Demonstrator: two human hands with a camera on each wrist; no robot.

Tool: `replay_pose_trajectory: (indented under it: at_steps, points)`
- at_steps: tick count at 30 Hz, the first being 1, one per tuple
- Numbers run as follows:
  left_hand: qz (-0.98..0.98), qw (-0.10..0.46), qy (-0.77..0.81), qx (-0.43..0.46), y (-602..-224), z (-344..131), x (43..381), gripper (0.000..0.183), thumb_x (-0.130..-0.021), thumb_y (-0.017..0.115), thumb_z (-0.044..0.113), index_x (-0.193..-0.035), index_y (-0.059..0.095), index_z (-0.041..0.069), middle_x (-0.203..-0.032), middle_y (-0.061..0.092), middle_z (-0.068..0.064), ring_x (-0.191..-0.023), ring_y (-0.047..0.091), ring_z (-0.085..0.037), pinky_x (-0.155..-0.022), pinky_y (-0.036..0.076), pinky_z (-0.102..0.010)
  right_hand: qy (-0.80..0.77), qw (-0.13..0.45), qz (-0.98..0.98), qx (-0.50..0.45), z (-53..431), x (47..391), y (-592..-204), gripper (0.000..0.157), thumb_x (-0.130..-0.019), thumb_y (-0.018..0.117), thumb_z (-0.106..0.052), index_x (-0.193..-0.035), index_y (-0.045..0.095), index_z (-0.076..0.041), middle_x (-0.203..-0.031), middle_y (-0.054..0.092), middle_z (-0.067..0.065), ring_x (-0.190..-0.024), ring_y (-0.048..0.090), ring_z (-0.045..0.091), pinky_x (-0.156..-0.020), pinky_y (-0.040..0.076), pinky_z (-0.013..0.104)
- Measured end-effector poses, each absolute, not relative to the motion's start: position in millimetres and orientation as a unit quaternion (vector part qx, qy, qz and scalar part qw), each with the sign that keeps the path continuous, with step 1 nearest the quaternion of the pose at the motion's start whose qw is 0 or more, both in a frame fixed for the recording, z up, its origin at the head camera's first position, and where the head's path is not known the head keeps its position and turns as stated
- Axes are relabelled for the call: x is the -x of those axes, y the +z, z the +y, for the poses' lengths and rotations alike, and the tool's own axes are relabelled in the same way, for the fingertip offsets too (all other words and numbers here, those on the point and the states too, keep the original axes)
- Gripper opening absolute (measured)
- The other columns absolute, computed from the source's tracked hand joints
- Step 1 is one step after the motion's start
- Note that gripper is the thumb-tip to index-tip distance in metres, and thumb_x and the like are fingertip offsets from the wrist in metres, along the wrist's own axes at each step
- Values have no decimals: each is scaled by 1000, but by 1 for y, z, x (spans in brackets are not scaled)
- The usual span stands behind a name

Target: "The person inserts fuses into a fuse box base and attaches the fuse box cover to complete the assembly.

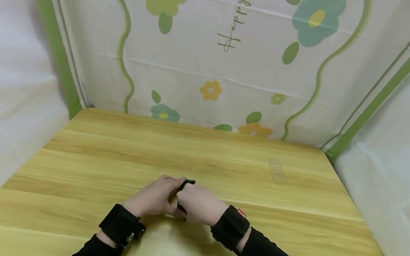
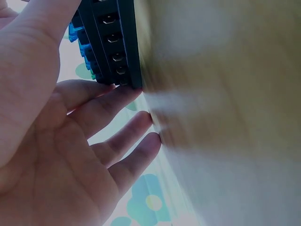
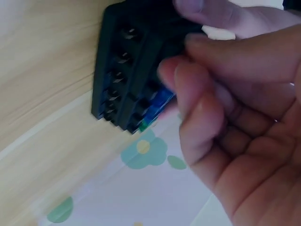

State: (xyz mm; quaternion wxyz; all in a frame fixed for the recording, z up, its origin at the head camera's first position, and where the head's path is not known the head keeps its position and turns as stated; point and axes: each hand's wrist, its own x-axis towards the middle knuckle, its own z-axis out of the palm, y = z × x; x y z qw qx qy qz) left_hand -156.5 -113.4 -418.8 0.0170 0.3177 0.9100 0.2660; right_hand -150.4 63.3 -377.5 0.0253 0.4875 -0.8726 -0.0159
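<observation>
Both hands are meeting over a small black block assembly on the wooden table.

The left hand (image 1: 155, 197) and the right hand (image 1: 197, 203) are closing in from either side on the black block piece (image 1: 188, 183), which is sitting on the wooden table (image 1: 108, 161) near its middle, mostly hidden between them in the head view. In the right wrist view the right hand's fingers (image 3: 197, 89) are curling round the block piece (image 3: 124, 75), grasping it; blue and green parts are showing at its lower edge. In the left wrist view the left hand's fingers (image 2: 110, 96) are lying fairly straight, one fingertip touching the block's corner (image 2: 115, 42); a thumb is resting along its top. A clear strip (image 1: 276, 171) is lying well apart, toward the far right of the table.
</observation>
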Motion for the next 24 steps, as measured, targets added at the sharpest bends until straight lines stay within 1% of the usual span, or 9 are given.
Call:
replay_pose_trajectory:
  at_steps: [4, 6, 10, 12, 14, 18, 24]
  points:
    - [915, 37, 265, -302, -420, -114, 157, 92, -72, 75, 55, -146, 40, 12, -134, 51, -9, -124, 42, -30, -100, 36, -39, 25, -8, -872, -490, 71, 159, -379, 34, -84, 67, -7, -60, 46, -18, -58, 34, -9, -54, 33, 5, -48, 28, 15]
    - [916, 42, 266, -297, -421, -114, 157, 95, -73, 75, 55, -147, 37, 11, -136, 49, -10, -125, 41, -31, -100, 36, -39, 45, -29, -868, -493, 74, 162, -376, 35, -86, 64, -4, -58, 47, -18, -55, 33, -9, -52, 32, 5, -47, 26, 14]
    - [917, 45, 267, -293, -422, -113, 158, 94, -72, 76, 54, -147, 38, 12, -137, 48, -10, -127, 39, -31, -100, 35, -40, 72, -77, -865, -491, 77, 167, -370, 38, -88, 61, -3, -56, 48, -18, -51, 30, -10, -48, 29, 4, -46, 24, 14]
    - [916, 45, 270, -294, -421, -113, 158, 93, -72, 76, 54, -147, 38, 12, -137, 48, -10, -127, 39, -31, -101, 34, -40, 78, -90, -865, -488, 78, 168, -367, 39, -89, 60, -3, -55, 47, -18, -50, 28, -10, -47, 27, 4, -45, 23, 14]
    - [915, 43, 272, -296, -420, -113, 159, 92, -72, 76, 54, -147, 39, 13, -136, 49, -9, -126, 40, -30, -101, 34, -40, 83, -95, -866, -484, 78, 169, -365, 41, -88, 59, -3, -54, 44, -18, -50, 25, -10, -45, 25, 4, -44, 22, 15]
    - [914, 39, 271, -299, -422, -113, 159, 91, -72, 76, 53, -146, 40, 15, -135, 50, -7, -125, 41, -30, -100, 35, -39, 75, -85, -868, -484, 77, 170, -362, 42, -86, 60, -3, -53, 39, -19, -51, 20, -9, -46, 20, 5, -45, 18, 16]
    - [915, 39, 266, -300, -421, -113, 159, 91, -72, 76, 55, -147, 38, 18, -136, 49, -5, -126, 40, -28, -100, 35, -37, 41, -63, -869, -488, 75, 168, -362, 42, -85, 63, -7, -51, 41, -20, -49, 22, -10, -45, 21, 4, -44, 18, 16]
